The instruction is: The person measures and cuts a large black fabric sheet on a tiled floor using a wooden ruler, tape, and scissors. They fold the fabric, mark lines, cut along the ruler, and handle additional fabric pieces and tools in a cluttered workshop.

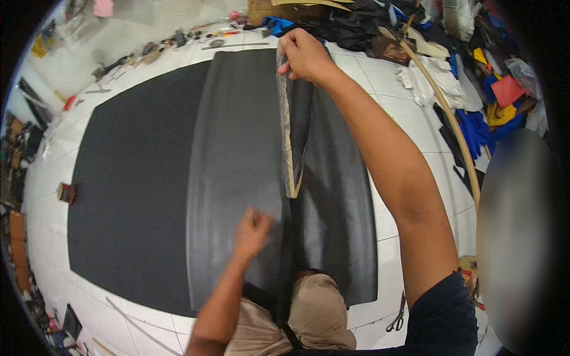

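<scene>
A large black sheet (133, 190) lies on the floor, with a shinier dark grey sheet (237, 136) over its right part. My right hand (303, 56) reaches to the far edge, its fingers pinched on a long narrow strip (285, 127). This strip has a pale, mottled face and runs down toward me, ending in a sharp bend above the sheet; its exact kind is unclear. Nearer to me, my left hand (254, 231) is curled into a fist above the grey sheet, slightly blurred. Whatever its fingers hold, if anything, is hidden.
Black-handled scissors (396, 320) lie on white tiles right of my knee (320, 302). A small reddish-brown tin (66, 193) stands at the black sheet's left edge. Fabric scraps (475, 118) and a long curved pole (445, 107) are at the right. Small clutter lines the far wall.
</scene>
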A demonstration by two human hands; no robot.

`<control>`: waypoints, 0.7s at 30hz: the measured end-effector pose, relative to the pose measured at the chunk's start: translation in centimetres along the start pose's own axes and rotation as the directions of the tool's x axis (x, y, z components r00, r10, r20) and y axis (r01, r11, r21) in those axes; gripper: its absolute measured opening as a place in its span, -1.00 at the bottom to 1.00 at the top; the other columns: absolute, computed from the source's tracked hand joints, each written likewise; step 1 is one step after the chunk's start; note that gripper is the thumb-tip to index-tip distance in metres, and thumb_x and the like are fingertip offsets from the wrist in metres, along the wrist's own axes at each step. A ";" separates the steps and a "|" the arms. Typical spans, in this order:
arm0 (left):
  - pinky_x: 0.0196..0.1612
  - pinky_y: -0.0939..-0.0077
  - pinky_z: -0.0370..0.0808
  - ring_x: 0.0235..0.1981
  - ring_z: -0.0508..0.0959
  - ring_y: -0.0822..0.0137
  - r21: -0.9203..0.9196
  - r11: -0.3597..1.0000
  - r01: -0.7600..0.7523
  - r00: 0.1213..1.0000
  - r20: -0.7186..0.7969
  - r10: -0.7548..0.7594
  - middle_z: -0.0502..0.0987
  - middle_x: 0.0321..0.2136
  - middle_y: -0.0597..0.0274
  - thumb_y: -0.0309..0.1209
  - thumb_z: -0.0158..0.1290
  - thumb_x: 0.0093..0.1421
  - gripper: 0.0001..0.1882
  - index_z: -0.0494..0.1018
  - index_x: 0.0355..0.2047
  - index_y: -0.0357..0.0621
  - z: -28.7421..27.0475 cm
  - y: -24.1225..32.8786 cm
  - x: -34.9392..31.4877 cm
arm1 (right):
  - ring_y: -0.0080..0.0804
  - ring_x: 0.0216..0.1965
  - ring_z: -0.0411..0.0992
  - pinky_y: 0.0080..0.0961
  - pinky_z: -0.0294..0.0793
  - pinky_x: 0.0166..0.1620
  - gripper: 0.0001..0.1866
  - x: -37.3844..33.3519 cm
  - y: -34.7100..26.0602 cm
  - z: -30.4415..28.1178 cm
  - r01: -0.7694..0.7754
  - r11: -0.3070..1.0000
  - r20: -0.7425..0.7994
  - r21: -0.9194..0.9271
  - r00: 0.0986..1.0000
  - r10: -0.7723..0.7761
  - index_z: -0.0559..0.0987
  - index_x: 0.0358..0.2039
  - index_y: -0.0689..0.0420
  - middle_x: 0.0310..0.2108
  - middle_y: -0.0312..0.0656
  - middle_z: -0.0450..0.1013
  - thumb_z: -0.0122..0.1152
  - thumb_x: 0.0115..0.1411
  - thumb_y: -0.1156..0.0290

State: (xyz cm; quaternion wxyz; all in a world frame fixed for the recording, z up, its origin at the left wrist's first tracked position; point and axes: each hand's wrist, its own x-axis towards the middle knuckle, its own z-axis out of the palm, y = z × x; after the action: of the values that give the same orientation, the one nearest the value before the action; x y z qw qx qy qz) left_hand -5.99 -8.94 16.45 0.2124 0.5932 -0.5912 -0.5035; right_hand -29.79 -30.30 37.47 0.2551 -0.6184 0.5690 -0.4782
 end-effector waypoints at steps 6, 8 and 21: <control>-0.11 0.45 0.43 -0.21 0.49 0.41 -0.453 0.866 -0.213 0.884 0.288 0.368 0.52 -0.25 0.29 -0.24 0.10 0.22 -0.67 0.44 -0.11 -0.19 -0.8 13.0 13.0 | -0.43 -0.47 0.55 -0.55 0.51 -0.49 -0.71 5.9 -1.5 -3.8 -0.043 0.998 0.097 -0.044 0.994 0.047 0.38 -0.11 0.19 -0.24 -0.15 0.46 -0.06 0.35 0.21; -0.12 0.47 0.43 -0.23 0.49 0.45 -0.493 0.855 -0.159 0.866 0.346 0.361 0.53 -0.28 0.31 -0.31 0.13 0.20 -0.71 0.46 -0.13 -0.18 -1.0 15.1 14.5 | -0.30 -0.52 0.55 -0.48 0.50 -0.58 -0.75 8.8 -1.0 -4.8 -0.010 0.998 0.024 0.066 1.000 0.009 0.37 -0.17 0.23 -0.39 -0.07 0.44 -0.03 0.31 0.29; -0.24 0.53 0.45 -0.35 0.47 0.49 -0.443 0.819 -0.365 0.817 0.269 0.509 0.51 -0.39 0.33 -0.31 0.14 0.18 -0.79 0.51 -0.27 -0.18 -3.9 28.2 20.1 | -0.26 -0.46 0.52 -0.42 0.52 -0.52 -0.73 16.1 -12.8 -15.6 0.235 0.968 -0.084 0.083 0.970 -0.228 0.36 -0.18 0.28 -0.29 -0.04 0.38 -0.12 0.34 0.30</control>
State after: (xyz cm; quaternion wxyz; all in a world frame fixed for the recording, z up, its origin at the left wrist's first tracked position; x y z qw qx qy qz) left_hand -20.54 -34.59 35.00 0.3152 0.2794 -0.6366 -0.6461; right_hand -39.39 -39.11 59.76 0.2045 -0.6501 0.4792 -0.5530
